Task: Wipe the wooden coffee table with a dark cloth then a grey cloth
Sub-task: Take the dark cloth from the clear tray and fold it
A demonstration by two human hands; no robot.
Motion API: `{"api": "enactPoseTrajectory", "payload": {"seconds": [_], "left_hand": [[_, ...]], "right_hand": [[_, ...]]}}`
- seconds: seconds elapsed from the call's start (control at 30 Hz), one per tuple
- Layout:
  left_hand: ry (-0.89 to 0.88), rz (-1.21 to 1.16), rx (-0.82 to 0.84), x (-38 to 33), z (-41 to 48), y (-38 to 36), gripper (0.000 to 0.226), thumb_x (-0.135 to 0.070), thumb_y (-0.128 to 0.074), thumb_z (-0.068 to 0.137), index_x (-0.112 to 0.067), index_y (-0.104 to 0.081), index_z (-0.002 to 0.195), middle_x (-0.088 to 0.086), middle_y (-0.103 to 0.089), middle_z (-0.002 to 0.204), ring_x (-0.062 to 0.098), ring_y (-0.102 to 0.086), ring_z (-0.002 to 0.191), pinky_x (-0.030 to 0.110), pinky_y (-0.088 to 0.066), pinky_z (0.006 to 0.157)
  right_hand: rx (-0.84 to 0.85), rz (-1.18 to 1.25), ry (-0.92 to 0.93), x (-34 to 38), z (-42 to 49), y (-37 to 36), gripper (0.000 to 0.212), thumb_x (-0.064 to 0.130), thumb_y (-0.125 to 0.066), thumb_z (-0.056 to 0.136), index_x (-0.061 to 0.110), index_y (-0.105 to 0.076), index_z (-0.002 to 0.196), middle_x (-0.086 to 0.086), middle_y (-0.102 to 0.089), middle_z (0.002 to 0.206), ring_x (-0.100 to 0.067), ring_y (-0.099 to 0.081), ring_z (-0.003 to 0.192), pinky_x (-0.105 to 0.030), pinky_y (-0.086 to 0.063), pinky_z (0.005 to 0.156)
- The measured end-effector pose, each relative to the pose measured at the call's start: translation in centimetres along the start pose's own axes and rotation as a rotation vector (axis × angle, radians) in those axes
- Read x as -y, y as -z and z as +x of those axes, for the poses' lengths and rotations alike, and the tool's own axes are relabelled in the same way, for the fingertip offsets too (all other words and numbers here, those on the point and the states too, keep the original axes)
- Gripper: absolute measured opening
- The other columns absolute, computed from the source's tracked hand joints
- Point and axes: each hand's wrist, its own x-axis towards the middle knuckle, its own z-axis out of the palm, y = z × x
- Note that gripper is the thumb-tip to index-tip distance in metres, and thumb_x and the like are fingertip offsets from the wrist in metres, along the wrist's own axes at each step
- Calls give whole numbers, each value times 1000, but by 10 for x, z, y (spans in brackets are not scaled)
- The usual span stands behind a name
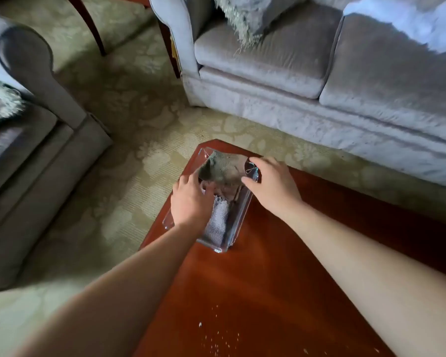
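A clear glass tray [238,222] sits at the far left corner of the reddish wooden coffee table [281,279]. Inside it lie a light grey nubby cloth [218,217] and a dark cloth [222,167]. The dark cloth is lifted above the tray's far end. My left hand [189,199] reaches into the tray and pinches the dark cloth's left edge. Its right edge is held by my right hand [271,182], over the tray's right rim. Pale crumbs [216,336] dot the table near its front.
A grey sofa [319,81] stands behind the table and a grey armchair [31,140] to the left, both on a patterned green carpet [129,130]. Dark wooden furniture legs [88,21] rise at the far left.
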Motion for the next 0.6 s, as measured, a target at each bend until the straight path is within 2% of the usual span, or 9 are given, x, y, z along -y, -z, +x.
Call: {"api": "enactPoseTrajectory", "payload": {"seconds": [0.13, 0.23, 0.3, 0.43, 0.47, 0.53, 0.57, 0.6], "left_hand": [[-87, 251, -121, 5, 50, -40, 49, -53, -52, 99, -15, -58, 129, 5, -59, 129, 30, -44, 123, 48, -41, 102], [-132, 413, -191, 3, 68, -61, 46, -59, -53, 97, -17, -64, 111, 1, -64, 117, 28, -43, 118, 46, -33, 97], [-105, 391, -210, 2, 73, -66, 42, -59, -56, 96, -18, -65, 100, 0, -66, 108, 28, -42, 113, 45, -28, 94], [-20, 138, -179, -5, 76, -61, 20, -43, -65, 94, -24, -69, 98, -3, -67, 100, 26, -40, 112, 42, -20, 87], [-6, 32, -155, -7, 76, -55, 16, -40, -68, 92, -25, -69, 95, -4, -65, 94, 25, -43, 111, 41, -23, 89], [-7, -324, -49, -9, 74, -39, 14, -33, -75, 86, -21, -68, 85, -7, -63, 79, 21, -58, 94, 42, -44, 90], [-23, -548, 36, -10, 69, -28, 15, -27, -78, 83, -17, -66, 82, -5, -62, 74, 18, -61, 80, 42, -53, 81], [-36, -740, 121, -12, 62, -15, 16, -18, -79, 83, -13, -64, 80, -3, -62, 73, 15, -60, 69, 38, -55, 69]], "right_hand": [[39, -94, 44, -4, 60, -47, 59, 42, -68, 99, 20, -51, 151, -3, -55, 144, -27, -44, 135, -43, -45, 105], [-45, -136, 28, -14, 81, -75, 51, 37, -75, 95, 18, -61, 140, -6, -61, 131, -31, -50, 125, -45, -49, 98], [-139, -144, 48, -20, 82, -84, 45, 31, -78, 92, 17, -66, 134, -5, -63, 125, -30, -53, 120, -43, -50, 94], [-204, 3, 19, -31, 74, -89, 53, 28, -81, 89, 19, -64, 138, -1, -59, 130, -26, -51, 123, -37, -47, 98], [-212, 40, 15, -33, 74, -86, 57, 30, -84, 86, 19, -63, 139, -1, -59, 132, -26, -51, 125, -38, -46, 102], [-249, 119, 55, -33, 73, -75, 62, 33, -88, 81, 18, -65, 137, -1, -59, 134, -25, -50, 127, -39, -43, 109], [-257, 206, 78, -30, 71, -67, 63, 32, -89, 80, 18, -66, 137, 0, -59, 135, -23, -50, 129, -35, -41, 111], [-227, 332, 78, -27, 68, -58, 62, 32, -89, 81, 19, -66, 137, 2, -60, 137, -17, -50, 132, -31, -39, 113]]}}
